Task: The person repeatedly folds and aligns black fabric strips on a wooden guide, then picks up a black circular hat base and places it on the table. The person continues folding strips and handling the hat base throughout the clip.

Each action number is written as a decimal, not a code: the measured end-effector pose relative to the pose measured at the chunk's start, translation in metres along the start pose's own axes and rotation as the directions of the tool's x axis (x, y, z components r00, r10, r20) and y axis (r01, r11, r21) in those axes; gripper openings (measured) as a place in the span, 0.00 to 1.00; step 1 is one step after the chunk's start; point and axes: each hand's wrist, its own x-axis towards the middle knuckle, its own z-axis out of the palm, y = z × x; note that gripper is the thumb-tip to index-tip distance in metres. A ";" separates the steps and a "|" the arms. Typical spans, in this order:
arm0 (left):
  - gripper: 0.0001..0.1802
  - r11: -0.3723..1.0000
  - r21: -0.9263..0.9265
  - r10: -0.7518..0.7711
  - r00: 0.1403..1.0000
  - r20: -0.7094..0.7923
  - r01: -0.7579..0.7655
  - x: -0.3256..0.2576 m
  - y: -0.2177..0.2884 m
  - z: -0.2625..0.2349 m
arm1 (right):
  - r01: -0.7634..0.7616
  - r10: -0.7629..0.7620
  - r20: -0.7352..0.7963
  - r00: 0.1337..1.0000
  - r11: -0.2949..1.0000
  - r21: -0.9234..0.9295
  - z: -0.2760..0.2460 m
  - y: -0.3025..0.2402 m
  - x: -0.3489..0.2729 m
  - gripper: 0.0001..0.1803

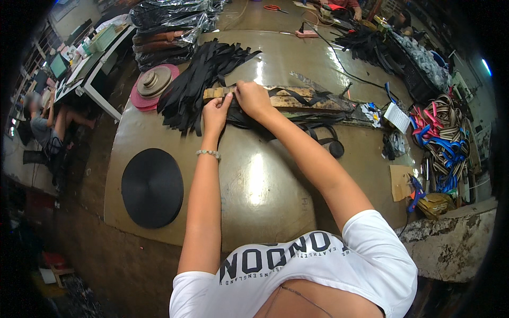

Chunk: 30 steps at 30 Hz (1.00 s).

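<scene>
My left hand is closed in a pinch at the left end of a worn yellowish wooden bar, apparently on a black strap. Close beside it, my right hand is bent over the same bar with its fingers curled down; what they hold is hidden. A loose black strap winds along the bar to the right of my hands. Left of them lies a thick heap of cut black straps. More black strap trails below the bar and ends in a small roll.
A large black webbing roll lies at the table's near left. Beyond it are a pink disc, plastic-wrapped stacks and red-handled scissors. Coloured straps crowd the right side. Other people sit at far left and far right.
</scene>
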 end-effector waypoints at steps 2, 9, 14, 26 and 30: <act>0.21 0.999 0.032 0.020 1.000 -0.020 -0.019 0.002 -0.002 0.002 | -0.005 0.004 0.032 0.999 1.000 0.006 -0.003 -0.002 0.000 0.10; 0.21 0.994 0.090 0.073 0.993 -0.095 -0.064 0.004 -0.009 0.005 | -0.003 -0.017 0.368 0.929 0.998 0.055 -0.115 0.021 -0.020 0.17; 0.21 0.986 0.142 0.097 0.994 -0.050 -0.089 0.007 -0.010 0.003 | -0.276 0.136 0.393 0.909 0.903 0.328 -0.266 0.101 -0.072 0.14; 0.21 0.986 0.163 -0.018 0.999 -0.043 0.024 0.002 0.001 0.003 | -0.494 0.515 -0.006 0.857 0.826 0.272 -0.190 0.272 -0.133 0.17; 0.22 0.981 0.193 -0.014 0.999 -0.034 0.021 0.004 -0.001 0.001 | -0.453 0.478 -0.008 0.879 0.838 0.304 -0.181 0.283 -0.140 0.16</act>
